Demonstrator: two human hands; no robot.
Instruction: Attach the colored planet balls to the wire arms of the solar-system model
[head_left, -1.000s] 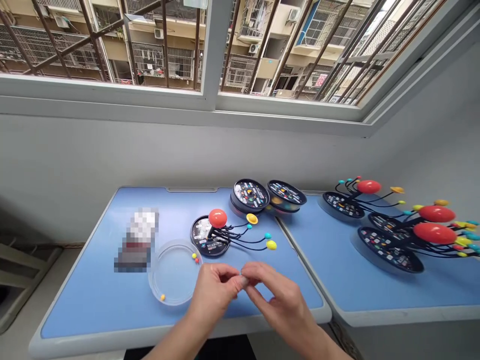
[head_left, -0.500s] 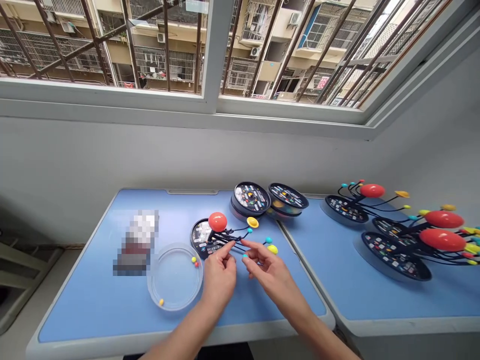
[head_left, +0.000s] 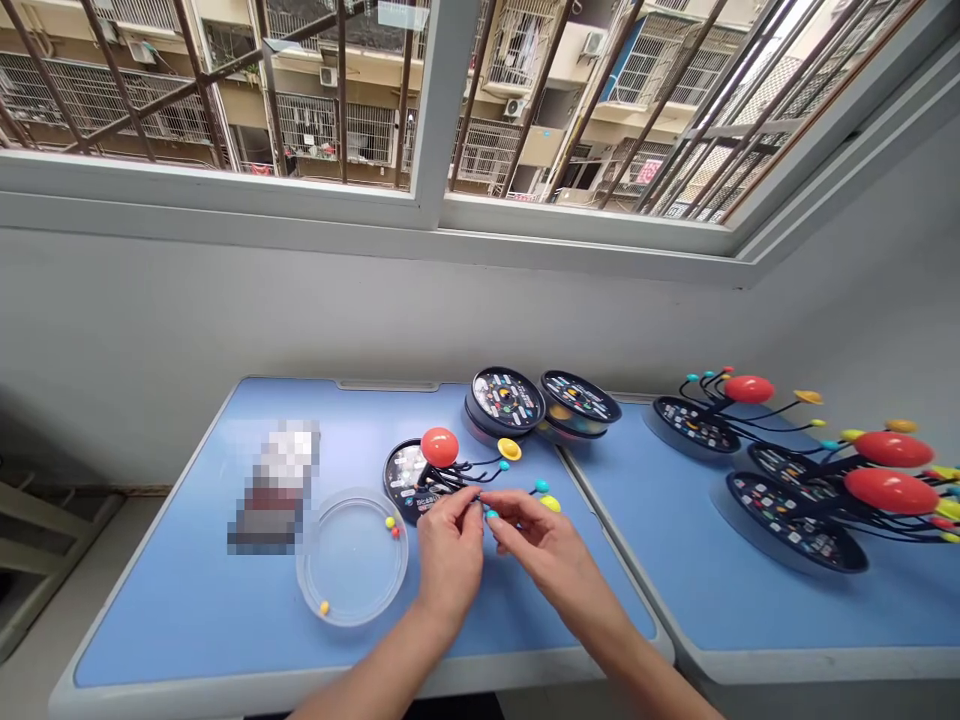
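A solar-system model (head_left: 431, 470) stands on the blue table (head_left: 187, 590): a black round base, a red ball on top and thin black arms ending in small coloured balls. My left hand (head_left: 450, 545) pinches one of the black arms near the base. My right hand (head_left: 536, 540) pinches a small cyan ball (head_left: 491, 515) at the end of that arm, fingertips almost touching the left hand's. A yellow ringed ball (head_left: 509, 449) and a yellow ball (head_left: 551, 503) hang on other arms just beyond my hands.
A clear round lid (head_left: 352, 557) to the left holds three small beads. Two closed black round boxes (head_left: 544, 402) sit behind the model. Three finished models (head_left: 810, 470) stand on the right table. A blurred object (head_left: 277, 485) lies at the left.
My hands moved away from me, from the near table edge up to the model's arms, and closed in on one arm. The cyan ball is now between my right fingertips.
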